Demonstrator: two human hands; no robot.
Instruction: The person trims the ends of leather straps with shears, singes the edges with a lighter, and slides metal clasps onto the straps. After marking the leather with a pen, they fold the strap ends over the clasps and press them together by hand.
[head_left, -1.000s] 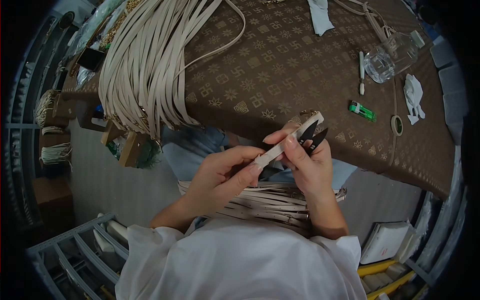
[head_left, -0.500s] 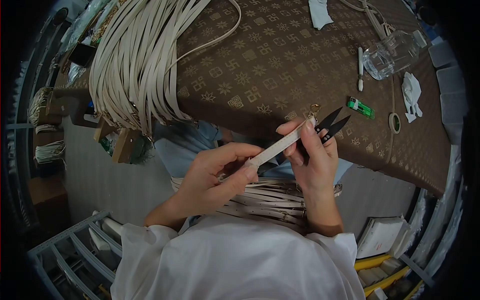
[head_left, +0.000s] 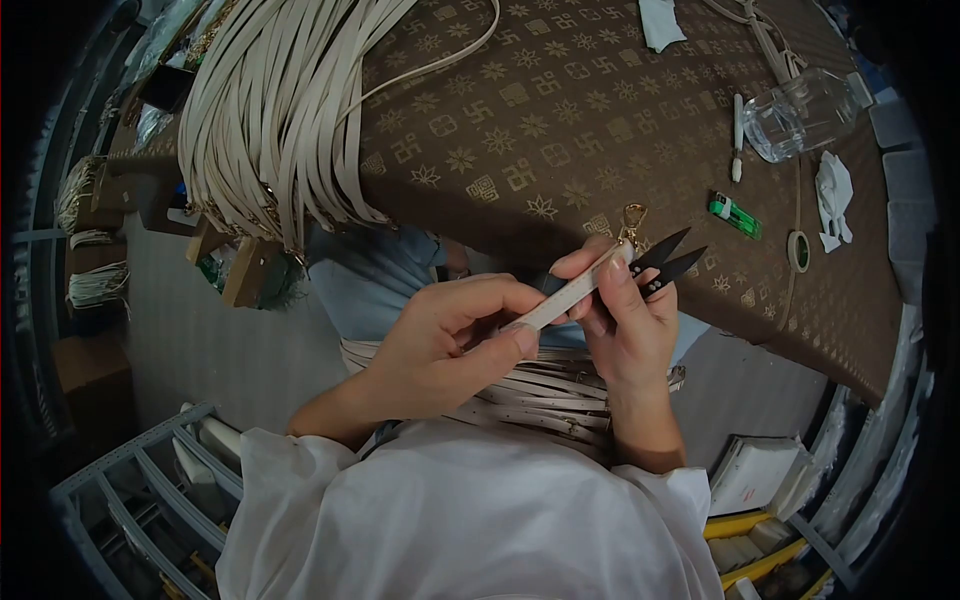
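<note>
A pale beige strap (head_left: pixel 565 302) is stretched slantwise between my hands above my lap. My left hand (head_left: pixel 440 340) pinches its lower end between thumb and fingers. At the upper end, my right hand (head_left: pixel 635 335) grips the strap, the thumb pressed on top. A gold-coloured clasp (head_left: pixel 633 216) sticks out beyond that thumb. Black thread snips (head_left: pixel 668 262) are also tucked in my right hand, blades apart and pointing up and right; their handles are hidden by the fingers. Several similar straps (head_left: pixel 530 400) lie across my lap under the hands.
A thick bundle of beige straps (head_left: pixel 270 120) hangs over the left edge of the brown patterned tablecloth (head_left: pixel 480 130). To the right lie a green plastic item (head_left: pixel 735 215), a white pen-like tool (head_left: pixel 738 140), a clear bottle (head_left: pixel 800 115), a tape roll (head_left: pixel 798 251) and crumpled tissue (head_left: pixel 833 200).
My left hand has moved slightly right, closer to my right hand, so less strap shows between them. The view has shifted a little. Both hands keep their hold.
</note>
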